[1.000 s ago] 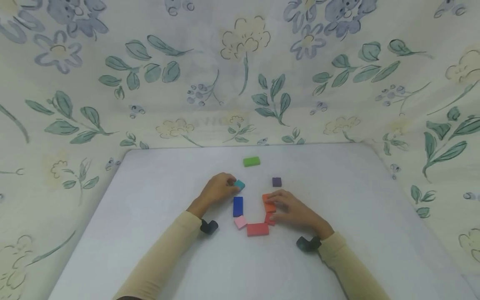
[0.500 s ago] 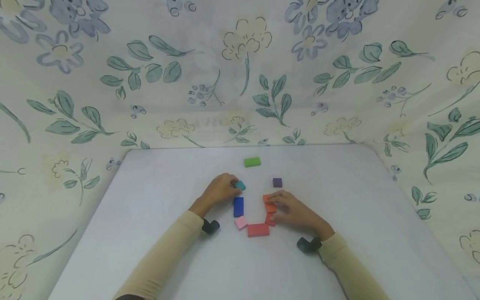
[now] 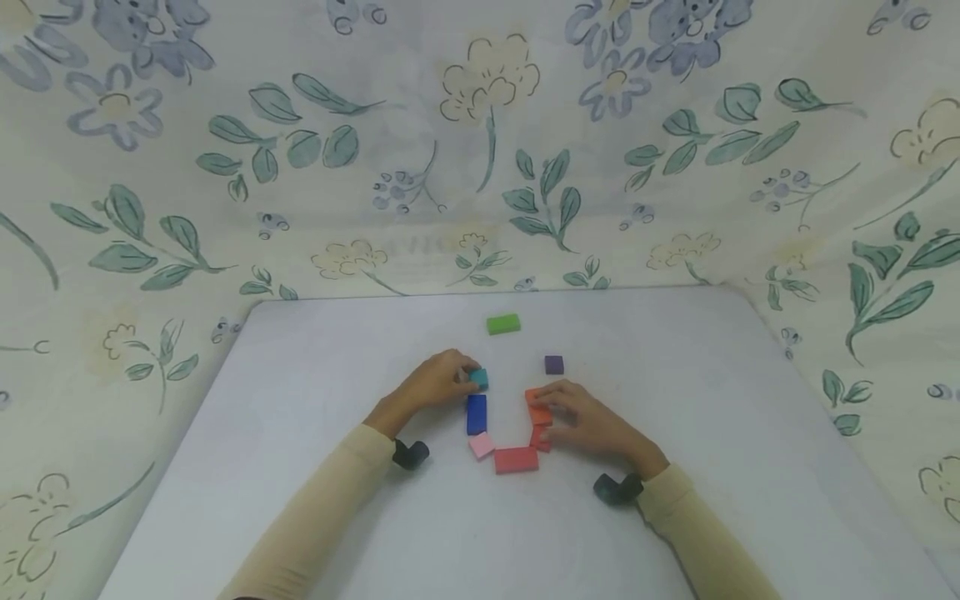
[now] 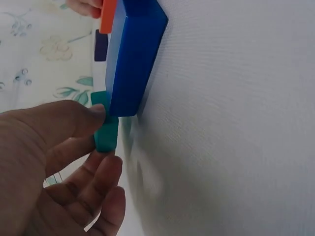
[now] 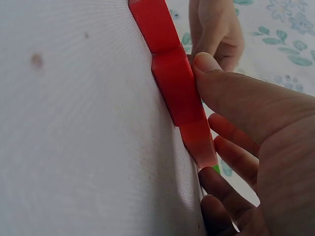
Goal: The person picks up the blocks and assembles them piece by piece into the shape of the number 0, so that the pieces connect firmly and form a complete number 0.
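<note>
A small teal block (image 3: 478,379) is pinched between the thumb and fingers of my left hand (image 3: 435,385). It sits at the far end of a long blue block (image 3: 476,415); in the left wrist view the teal block (image 4: 106,135) lies close to the blue one. My right hand (image 3: 588,418) rests loosely on the right side of the arrangement. Its fingers touch an orange block (image 3: 537,410), and its thumb touches a small red block (image 3: 538,438). Nearest me lies a long red block (image 3: 516,460), with a tilted pink block (image 3: 482,446) at its left end.
A green block (image 3: 503,323) lies near the far table edge. A dark purple block (image 3: 553,365) stands beyond the orange one. The white table (image 3: 675,350) meets a flower-patterned cloth (image 3: 420,150) behind and at both sides.
My left hand has drawn the teal block slightly toward me and turned it more square, beside the far end of the blue block. The right hand stays in place.
</note>
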The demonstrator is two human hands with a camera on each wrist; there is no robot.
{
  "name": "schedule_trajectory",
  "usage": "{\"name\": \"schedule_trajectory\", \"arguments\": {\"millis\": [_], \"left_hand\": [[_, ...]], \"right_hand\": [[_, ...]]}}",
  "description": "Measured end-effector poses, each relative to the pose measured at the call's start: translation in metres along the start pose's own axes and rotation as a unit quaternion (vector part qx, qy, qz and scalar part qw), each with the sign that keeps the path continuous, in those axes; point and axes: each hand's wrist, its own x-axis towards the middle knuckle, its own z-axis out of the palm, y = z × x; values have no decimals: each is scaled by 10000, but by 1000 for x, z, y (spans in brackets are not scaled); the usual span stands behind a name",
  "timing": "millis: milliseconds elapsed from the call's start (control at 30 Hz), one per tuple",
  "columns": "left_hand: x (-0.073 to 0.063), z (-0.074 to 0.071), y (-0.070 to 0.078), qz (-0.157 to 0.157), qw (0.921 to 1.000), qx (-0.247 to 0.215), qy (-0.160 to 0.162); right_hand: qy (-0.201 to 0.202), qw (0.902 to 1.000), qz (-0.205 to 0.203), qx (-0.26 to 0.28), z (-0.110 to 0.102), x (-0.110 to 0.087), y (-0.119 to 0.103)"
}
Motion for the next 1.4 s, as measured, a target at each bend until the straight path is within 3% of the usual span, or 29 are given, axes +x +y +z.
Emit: {"name": "schedule_trajectory", "arguments": {"millis": [667, 900, 1033, 1267, 1400], "left_hand": [[2, -5, -6, 597, 9961, 410, -495], [2, -2, -12, 780, 9955, 407, -355], [-1, -1, -17, 767, 9966, 164, -244], [-4, 4, -24, 424, 9986, -313, 30], [-3, 7, -27, 414, 9982, -428, 97]], "right_hand": [[35, 9999, -86, -114, 0, 0, 1], [27, 9999, -48, -108, -1, 0, 0], [24, 9999, -87, -86, -2, 0, 0], [46, 10000, -22, -41, -2, -1, -1], [48, 10000, 65, -52, 0, -1, -1]]}}
